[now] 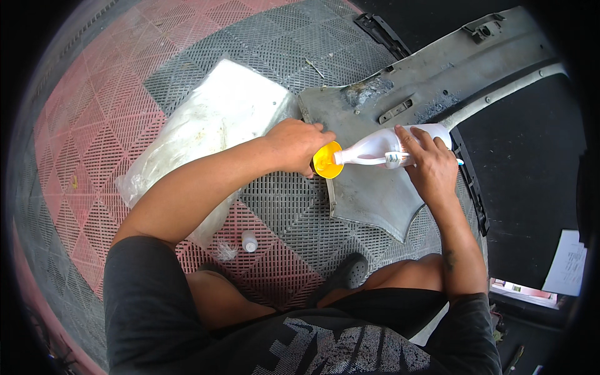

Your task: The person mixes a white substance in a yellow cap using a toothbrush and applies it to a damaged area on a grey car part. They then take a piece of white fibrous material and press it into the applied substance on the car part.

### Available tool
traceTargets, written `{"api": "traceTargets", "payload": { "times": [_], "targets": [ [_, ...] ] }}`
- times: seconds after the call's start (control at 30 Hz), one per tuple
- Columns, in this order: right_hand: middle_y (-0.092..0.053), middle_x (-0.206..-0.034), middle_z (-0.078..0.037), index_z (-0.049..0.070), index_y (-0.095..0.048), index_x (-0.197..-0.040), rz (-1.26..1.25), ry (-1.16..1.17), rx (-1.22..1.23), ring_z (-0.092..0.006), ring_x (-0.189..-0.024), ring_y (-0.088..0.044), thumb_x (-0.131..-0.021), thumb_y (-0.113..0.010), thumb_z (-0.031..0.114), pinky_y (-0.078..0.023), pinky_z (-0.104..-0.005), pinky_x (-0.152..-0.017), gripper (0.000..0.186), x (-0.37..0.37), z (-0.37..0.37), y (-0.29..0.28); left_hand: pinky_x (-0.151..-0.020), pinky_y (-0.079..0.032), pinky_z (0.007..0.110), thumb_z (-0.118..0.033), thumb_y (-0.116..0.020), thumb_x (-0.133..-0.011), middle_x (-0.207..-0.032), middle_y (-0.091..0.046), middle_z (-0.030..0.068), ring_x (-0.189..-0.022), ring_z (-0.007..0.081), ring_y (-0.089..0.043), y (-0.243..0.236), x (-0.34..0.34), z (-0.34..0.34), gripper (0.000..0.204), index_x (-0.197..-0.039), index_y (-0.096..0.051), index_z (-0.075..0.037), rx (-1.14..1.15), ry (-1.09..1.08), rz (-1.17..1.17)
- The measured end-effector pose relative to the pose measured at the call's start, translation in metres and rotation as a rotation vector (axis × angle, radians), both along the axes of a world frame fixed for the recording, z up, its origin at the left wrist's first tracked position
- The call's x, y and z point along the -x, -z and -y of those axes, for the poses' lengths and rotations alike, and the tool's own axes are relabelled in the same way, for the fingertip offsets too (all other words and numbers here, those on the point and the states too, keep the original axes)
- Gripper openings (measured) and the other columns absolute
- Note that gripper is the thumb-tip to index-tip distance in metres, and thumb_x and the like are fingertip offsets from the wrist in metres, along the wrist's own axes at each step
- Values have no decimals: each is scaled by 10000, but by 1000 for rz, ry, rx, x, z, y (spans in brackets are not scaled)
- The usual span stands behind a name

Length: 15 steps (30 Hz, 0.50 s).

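My left hand (302, 145) grips a small yellow cup (326, 164), tilted so its inside shows. Against the cup rests the mouth of a translucent plastic bottle (375, 144), lying nearly horizontal in my right hand (428, 156). My right fingers also hold a white toothbrush (392, 160) alongside the bottle, with its head under my fingertips. Both hands are above a large gray, scuffed panel (375, 195). Left of it, a white sheet or pad (232, 97) lies with crumpled clear plastic.
The floor has red and gray grid tiles (87, 156). A small white container (249, 242) and crumpled plastic (226, 250) lie near my feet. A black strip (381, 34) lies behind the panel. At right are a dark surface (525, 162) and a paper sheet (562, 262).
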State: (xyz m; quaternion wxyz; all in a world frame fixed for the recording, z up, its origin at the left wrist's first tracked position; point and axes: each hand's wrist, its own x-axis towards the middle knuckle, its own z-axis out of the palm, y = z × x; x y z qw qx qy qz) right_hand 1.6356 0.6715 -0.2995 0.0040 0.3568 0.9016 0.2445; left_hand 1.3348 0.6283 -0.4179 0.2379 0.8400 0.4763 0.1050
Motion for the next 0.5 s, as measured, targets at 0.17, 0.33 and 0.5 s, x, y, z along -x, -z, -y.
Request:
{"api": "traceTargets", "payload": {
  "times": [0.17, 0.33, 0.5],
  "targets": [
    [-750, -1274, -24, 285, -675, -1464, -111, 121, 185, -292, -1074, -735, -679, -958, 183, -602, -412, -880, 841, -9, -4, 6, -859, -593, 474, -328, -973, -693, -1183, -704, 109, -1042, 352, -740, -8, 11, -2, 819, -1408, -604, -178, -13, -40, 68],
    [-765, -1261, -106, 210, -655, -1472, -291, 367, 568, -354, -1135, -730, -628, -1011, 240, -574, -441, -964, 917, -25, -10, 26, -873, -585, 474, -370, -962, -698, -1172, -716, 111, -1052, 350, -738, -21, 17, -5, 788, -1382, -629, -167, -54, -88, 70],
    [-769, -1275, -139, 86, -639, -1463, -402, 397, 859, -288, -1168, -731, -603, -1043, 195, -546, -380, -1036, 957, -28, -13, 32, -895, -592, 470, -409, -958, -707, -1167, -730, 121, -1070, 348, -742, -53, 24, -6, 770, -1353, -653, -121, -54, -208, 32]
  ]
}}
